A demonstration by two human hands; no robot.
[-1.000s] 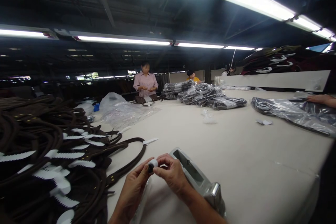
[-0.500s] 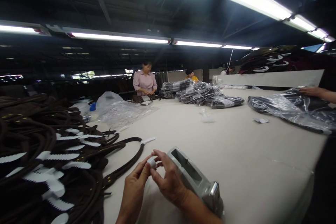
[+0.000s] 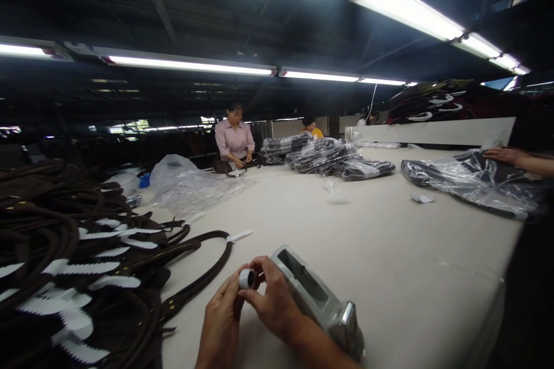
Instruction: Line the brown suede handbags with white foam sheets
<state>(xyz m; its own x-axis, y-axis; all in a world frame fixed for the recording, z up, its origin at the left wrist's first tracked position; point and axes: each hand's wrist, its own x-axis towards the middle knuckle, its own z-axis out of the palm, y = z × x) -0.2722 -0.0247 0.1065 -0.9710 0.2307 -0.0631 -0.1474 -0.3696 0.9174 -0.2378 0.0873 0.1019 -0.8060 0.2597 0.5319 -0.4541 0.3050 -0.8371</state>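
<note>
Between my two hands is a small white roll (image 3: 246, 278) with a dark centre, held up over the table. The fingers and thumb of my left hand (image 3: 220, 314) pinch its left side. My right hand (image 3: 279, 302) grips the other side, with thumb below and curled fingers above. Right beside that hand, a grey tape dispenser (image 3: 331, 312) rests on the table, its long hollow empty and a shiny metal piece at its near end. Left of my hands lies a dark brown strap handle (image 3: 216, 271) with a white paper tag (image 3: 239, 237) around it.
Brown bags with strap handles and white tags are heaped (image 3: 78, 294) at the left. Clear plastic sheets (image 3: 190, 187) lie beyond them. Plastic-wrapped goods (image 3: 329, 155) are stacked at the back. At right, another person's hand (image 3: 504, 154) rests on a wrapped item (image 3: 459, 179).
The small roll has turned so that its dark centre shows, and both hands have shifted slightly down. The view has swung a little to the right.
</note>
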